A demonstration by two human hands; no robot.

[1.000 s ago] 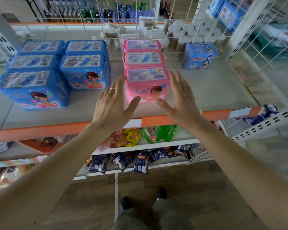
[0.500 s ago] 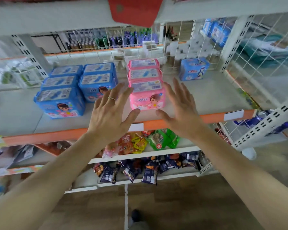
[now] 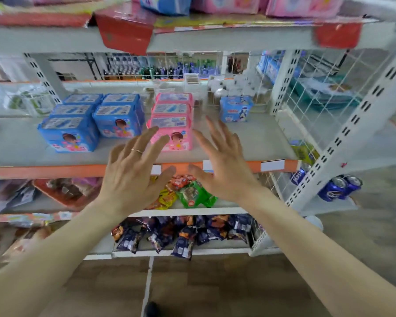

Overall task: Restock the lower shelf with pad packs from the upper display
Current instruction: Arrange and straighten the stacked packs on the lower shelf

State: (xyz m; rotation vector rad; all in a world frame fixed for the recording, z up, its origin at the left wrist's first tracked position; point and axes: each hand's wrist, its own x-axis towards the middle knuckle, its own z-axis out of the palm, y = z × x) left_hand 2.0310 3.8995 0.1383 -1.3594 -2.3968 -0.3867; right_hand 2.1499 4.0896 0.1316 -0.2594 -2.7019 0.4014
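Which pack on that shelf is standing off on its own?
The small blue pack at the back right, beside the wire mesh. It stands alone, apart from the pink row and the two blue rows at left.

— Both hands empty? 
— Yes, left hand (image 3: 133,172) and right hand (image 3: 224,165) spread wide, raised in front of the pink pad packs (image 3: 172,124) on the grey shelf (image 3: 256,143).
— And higher up?
— More pink packs (image 3: 302,5) on the top shelf (image 3: 238,37)
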